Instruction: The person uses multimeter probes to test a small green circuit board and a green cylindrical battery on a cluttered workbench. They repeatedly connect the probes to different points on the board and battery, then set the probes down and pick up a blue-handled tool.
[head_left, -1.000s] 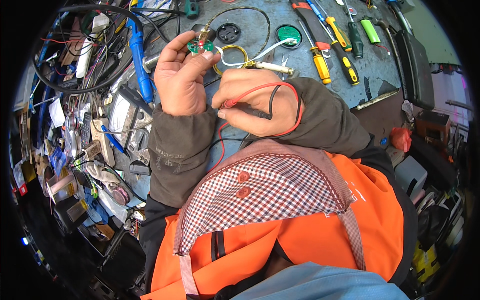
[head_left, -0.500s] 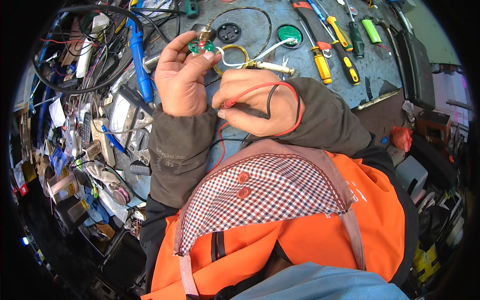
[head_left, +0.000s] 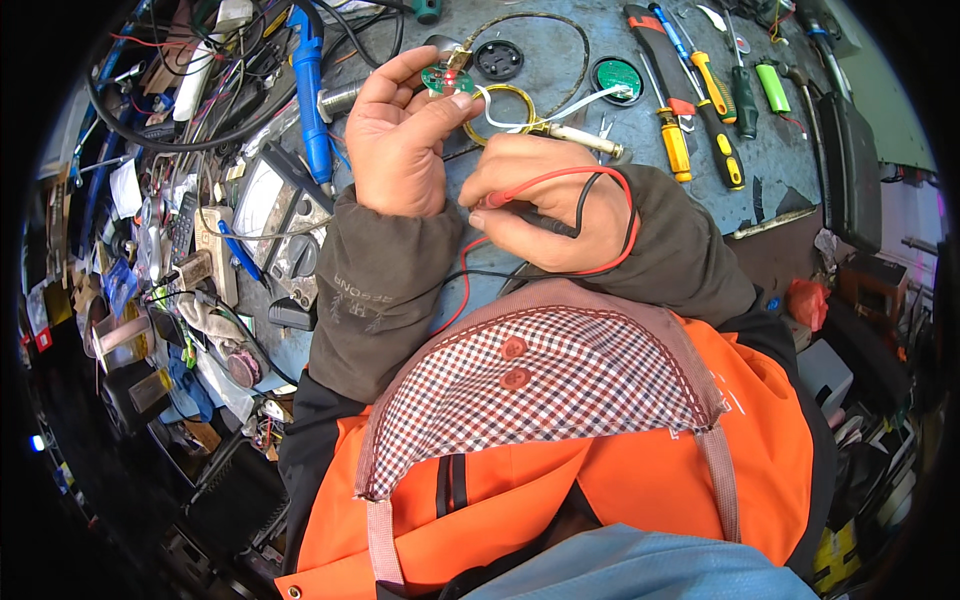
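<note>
Between thumb and fingers, my left hand point(head_left: 402, 150) pinches a small round green circuit board point(head_left: 436, 78) with a red light glowing on it. A braided cable and a white ribbon cable point(head_left: 495, 112) run by the board. My right hand point(head_left: 555, 200) is closed around test probes; a red probe point(head_left: 492, 201) and a black probe point(head_left: 545, 221) show, with red and black leads looping over the wrist. The probe tips are hidden. Just beyond the right hand lie a brass-coloured ring point(head_left: 528, 98) and a pale cylindrical rod point(head_left: 585, 138).
A black round cap point(head_left: 499, 60) and a round housing with a green board point(head_left: 616, 80) lie at the back. Screwdrivers point(head_left: 676, 150) and a green battery cell point(head_left: 772, 88) are at right. A blue-handled tool point(head_left: 310, 95) and piled clutter point(head_left: 200, 250) fill the left.
The whole view has shifted, so bench and hands appear farther right. Both hands keep their grips, and their places relative to the bench look nearly the same.
</note>
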